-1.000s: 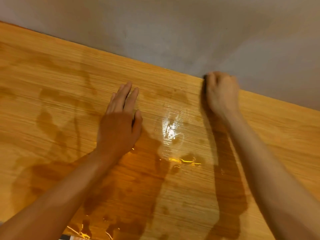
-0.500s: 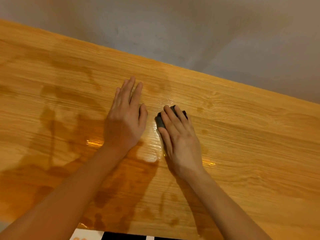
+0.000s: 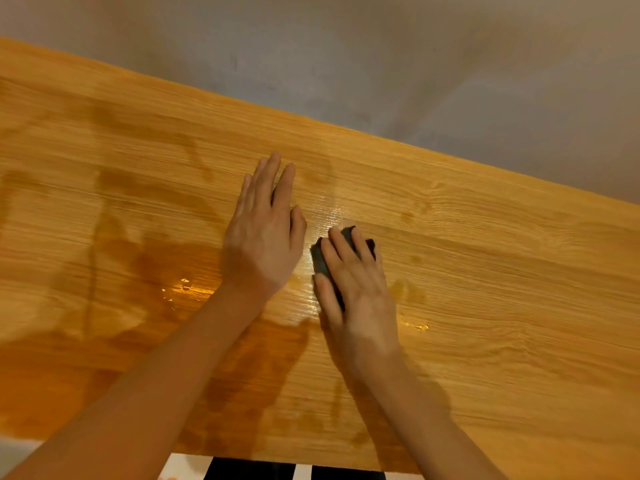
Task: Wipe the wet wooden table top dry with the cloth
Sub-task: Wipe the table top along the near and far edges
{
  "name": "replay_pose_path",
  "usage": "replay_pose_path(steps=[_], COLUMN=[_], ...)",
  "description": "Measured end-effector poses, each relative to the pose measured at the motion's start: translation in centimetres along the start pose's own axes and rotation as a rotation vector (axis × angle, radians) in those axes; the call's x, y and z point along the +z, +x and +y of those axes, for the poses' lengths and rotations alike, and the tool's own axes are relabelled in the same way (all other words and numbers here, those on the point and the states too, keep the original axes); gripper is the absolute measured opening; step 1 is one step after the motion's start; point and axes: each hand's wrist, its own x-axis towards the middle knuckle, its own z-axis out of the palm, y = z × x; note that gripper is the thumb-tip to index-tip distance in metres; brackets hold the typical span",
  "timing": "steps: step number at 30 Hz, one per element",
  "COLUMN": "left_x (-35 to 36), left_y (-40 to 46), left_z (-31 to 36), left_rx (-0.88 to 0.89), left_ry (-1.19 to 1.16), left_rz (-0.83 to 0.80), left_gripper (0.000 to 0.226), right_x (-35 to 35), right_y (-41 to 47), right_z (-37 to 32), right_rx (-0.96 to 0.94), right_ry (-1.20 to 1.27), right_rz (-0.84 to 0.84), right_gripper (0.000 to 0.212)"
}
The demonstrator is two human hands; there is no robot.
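Note:
The wooden table top [image 3: 485, 278] fills the view, with dark wet patches [image 3: 145, 271] on its left half and shiny water near the middle. A small dark grey cloth [image 3: 320, 259] lies flat on the wood, mostly hidden under my right hand [image 3: 356, 289], whose fingers press down on it. My left hand [image 3: 263, 233] rests flat on the table just left of the cloth, fingers stretched out and together, holding nothing.
A grey wall [image 3: 381, 64] runs along the table's far edge. At the bottom, past the near edge, a black and white striped surface [image 3: 294, 471] shows. Glints of standing water [image 3: 183, 289] lie left of my left wrist.
My right hand has slid the cloth from the far edge of the table back toward me, to beside my left hand. In the last half second both hands have hardly moved.

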Motion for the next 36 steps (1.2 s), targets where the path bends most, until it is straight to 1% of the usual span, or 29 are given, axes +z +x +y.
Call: replay_pose_path(steps=[2,4,6,9,11,13,15,17,18,20,23,25,27,29,32,34,36], left_x=[0.0,0.1,0.1,0.2,0.3,0.4,0.5,0.4,0.4,0.3,0.3,0.3,0.3,0.2,0.1,0.1,0.1], left_y=[0.0,0.0,0.0,-0.1,-0.2,-0.4,-0.4,-0.3,-0.3,-0.2,-0.1,-0.2,-0.2,-0.3,-0.1,0.0,0.1], left_z=[0.1,0.1,0.0,-0.1,-0.1,0.0,-0.1,-0.2,-0.2,-0.2,-0.2,-0.2,-0.2,0.0,0.0,-0.1,-0.2], left_rx=[0.004,0.001,0.009,0.025,0.032,0.037,0.042,0.050,0.052,0.047,0.041,0.036,0.028,0.017,0.014,0.015,0.018], left_ry=[-0.003,0.003,0.005,-0.004,-0.011,-0.023,-0.040,-0.061,-0.065,-0.055,-0.042,-0.032,-0.021,-0.021,-0.025,-0.023,-0.023], left_rz=[0.000,0.011,0.032,0.057,0.078,0.105,0.121,0.118,0.111,0.093,0.079,0.079,0.072,0.052,0.033,0.030,0.036], left_gripper=[0.055,0.054,0.053,0.052,0.051,0.049,0.048,0.048,0.048,0.049,0.049,0.049,0.050,0.051,0.051,0.051,0.051], right_x=[-0.5,-1.3,-2.0,-2.0,-1.5,-1.4,-1.0,-1.0,-1.2,-2.2,-3.6,-3.5,-2.7,-2.4,-1.7,-2.1,-3.1], right_y=[0.7,4.6,9.6,13.8,11.7,7.0,1.9,-0.6,-0.3,2.6,9.6,12.3,10.4,5.1,-2.4,-1.8,2.4], right_z=[1.1,2.5,4.1,5.6,5.1,3.7,2.8,2.9,3.4,4.6,7.1,7.9,7.2,5.2,3.3,4.2,5.6], right_rx=[-0.044,-0.045,0.021,0.176,0.180,0.112,0.045,-0.020,-0.031,0.010,0.172,0.247,0.263,0.224,0.142,0.104,0.135], right_ry=[-0.018,-0.027,-0.026,-0.005,-0.036,-0.057,-0.102,-0.143,-0.141,-0.114,-0.080,-0.056,-0.047,-0.060,-0.099,-0.086,-0.097], right_rz=[-0.045,-0.026,0.058,0.138,0.139,0.100,0.021,-0.019,-0.036,-0.046,0.060,0.104,0.134,0.132,0.033,0.007,0.026], right_gripper=[0.042,0.038,0.033,0.039,0.042,0.043,0.044,0.046,0.046,0.046,0.045,0.044,0.044,0.044,0.046,0.046,0.044])
